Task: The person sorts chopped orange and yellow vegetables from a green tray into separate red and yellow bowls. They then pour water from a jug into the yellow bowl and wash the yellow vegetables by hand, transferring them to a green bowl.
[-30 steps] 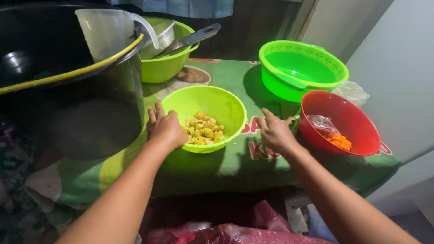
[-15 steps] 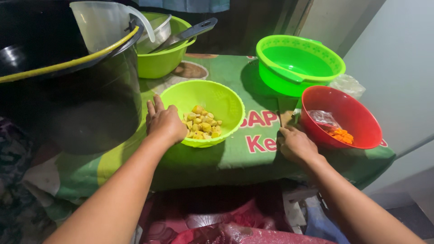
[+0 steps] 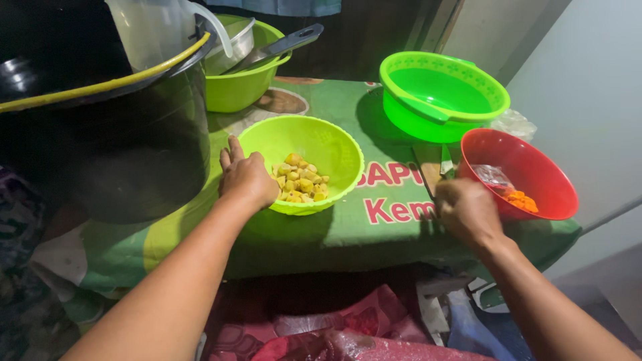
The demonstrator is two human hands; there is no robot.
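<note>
My left hand rests on the near-left rim of a lime-green bowl that holds yellow diced pieces. My right hand is closed at the table's front edge, just left of a red bowl. It appears to grip the handle of a knife, whose flat blade points away from me. The red bowl holds a clear plastic wrap and orange bits.
A big black pot with a yellow-edged lid fills the left, with a clear jug on top. Behind stand a lime bowl with a metal utensil and a bright green basin. A green printed cloth covers the table. Bags lie below.
My right hand drew back from the red bowl's left rim to the table's front edge and closed. My left hand stayed on the lime bowl's rim.
</note>
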